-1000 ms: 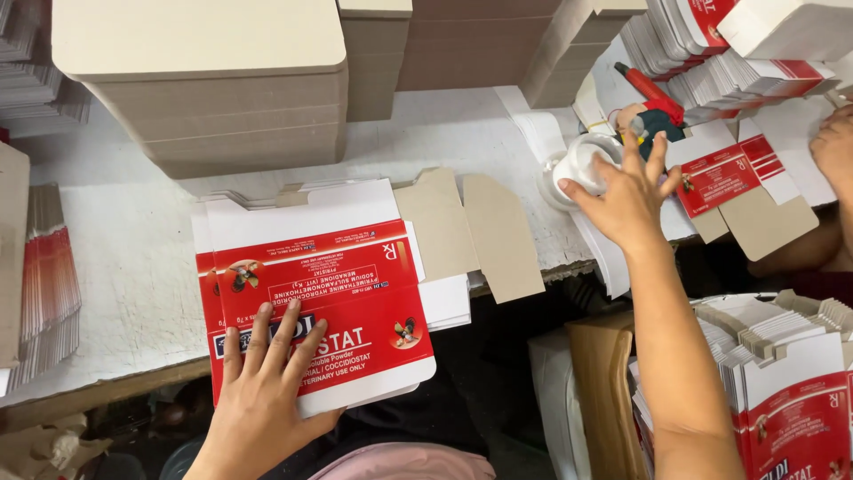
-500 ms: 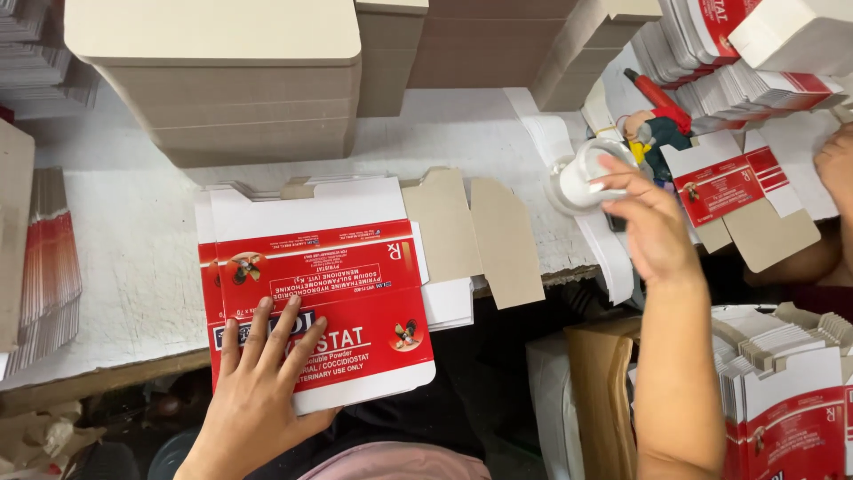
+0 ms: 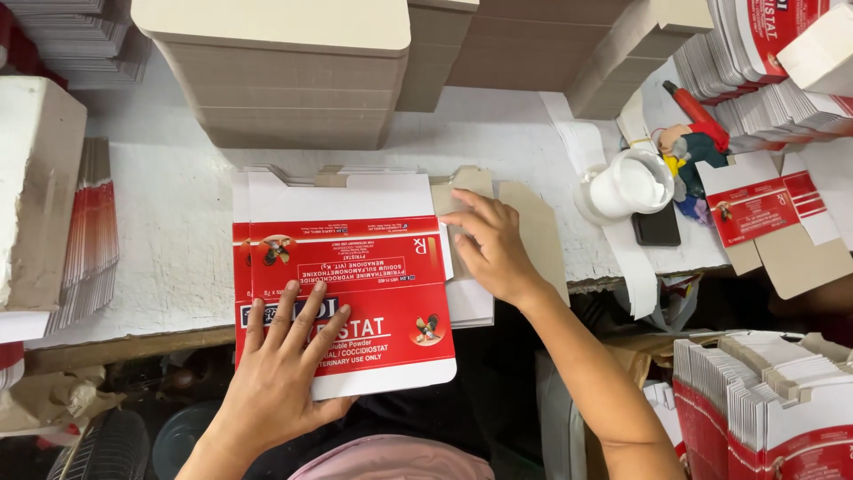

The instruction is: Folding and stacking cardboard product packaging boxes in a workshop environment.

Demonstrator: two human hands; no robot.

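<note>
Red and white card, glossy on the printed face, dull brown-grey on the inner flaps: a flattened carton blank [image 3: 342, 293] lying on the white, rough-textured surface [image 3: 169, 240], its lower edge jutting past the surface's front edge. Left hand [image 3: 280, 373] laid flat on the carton's lower red panel, fingers [image 3: 286, 311] spread and straight, pressing down, gripping nothing. Right hand [image 3: 489, 244] just right of the carton's red panel, palm down, fingers slightly curled and fanned, tips resting on the brown side flap [image 3: 524, 218] at the carton's right edge; nothing clasped. Right forearm slanting down and away to the right of the carton.

Behind the carton, a tall block of stacked plain brown card sheets [image 3: 284, 80], square-edged. Right of the carton, a round white plastic tub [image 3: 631, 187], with a dark phone [image 3: 656, 227] just below it and a red-handled tool [image 3: 689, 105] above. Further right, another opened red and white blank [image 3: 764, 213]. Left of the carton, a stack of flat blanks [image 3: 89, 231] seen edge-on. Below right of the carton, upright folded cartons [image 3: 764, 400] packed side by side.
</note>
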